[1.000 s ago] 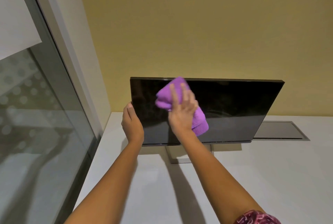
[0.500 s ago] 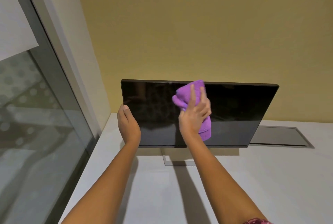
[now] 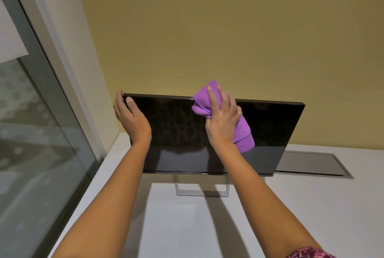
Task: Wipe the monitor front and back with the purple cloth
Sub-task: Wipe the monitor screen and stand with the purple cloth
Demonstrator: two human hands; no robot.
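Monitor (image 3: 176, 133), with DELL mark (image 3: 205, 174) on its bottom bezel, stands on the desk (image 3: 301, 205) by the far wall. Left hand (image 3: 131, 118) grips its top-left corner; right hand (image 3: 222, 120), fingers flat, presses the cloth (image 3: 243, 135) at its top edge.

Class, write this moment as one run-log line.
phase: front wipe | right hand: presses purple cloth on monitor front near top edge | left hand: grips top-left corner
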